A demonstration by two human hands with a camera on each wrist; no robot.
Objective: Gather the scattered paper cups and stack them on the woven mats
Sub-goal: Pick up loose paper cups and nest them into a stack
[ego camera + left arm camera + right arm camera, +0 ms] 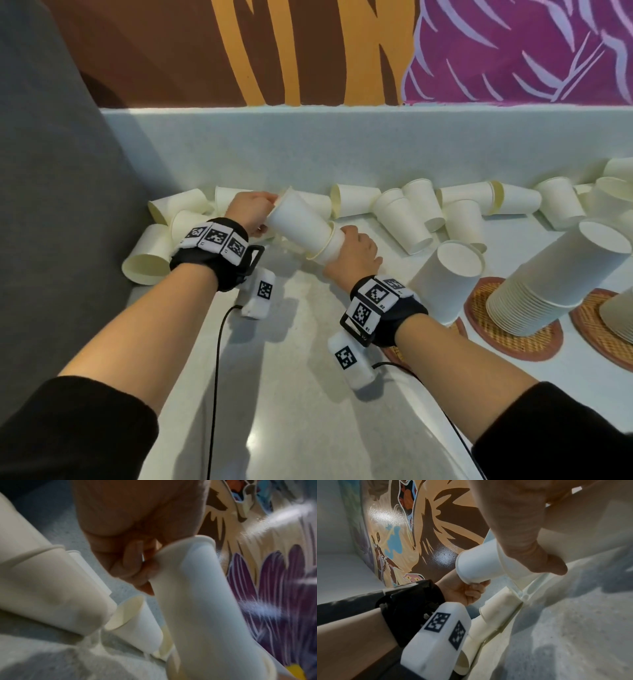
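**Roughly halfway: stacks stand on the mats, a long row of cups still lies loose**

Plainly the job is well begun but far from over. Taking the tall stack (548, 291) as the landmark: it leans on its woven mat (513, 337), with a shorter stack (445, 281) just beside it toward the person on a largely hidden mat, and the edge of a third stack on the far side of it, cut off by the frame.

Well away from the tall stack, toward the grey wall panel (51, 205), the person works in mid-air. The left hand (251, 212) pinches the base end of a cup (298, 219), fingers curled round its bottom rim. The right hand (356, 250) is wrapped round a second cup (330, 251), and the first cup's mouth sits over it, so I judge the two are being nested before they go to a mat.

What is left looks like the larger share of effort: loose cups (411, 219) lie on their sides in a row along the desk's raised back ledge (342, 137), from the tall stack across to a cluster (150, 253) in the corner.

Room to move is decent. Bare desk (291, 377) lies between the person and the row. The squeeze is near the tall stack: it tilts, and a forearm sweeping past could topple it.
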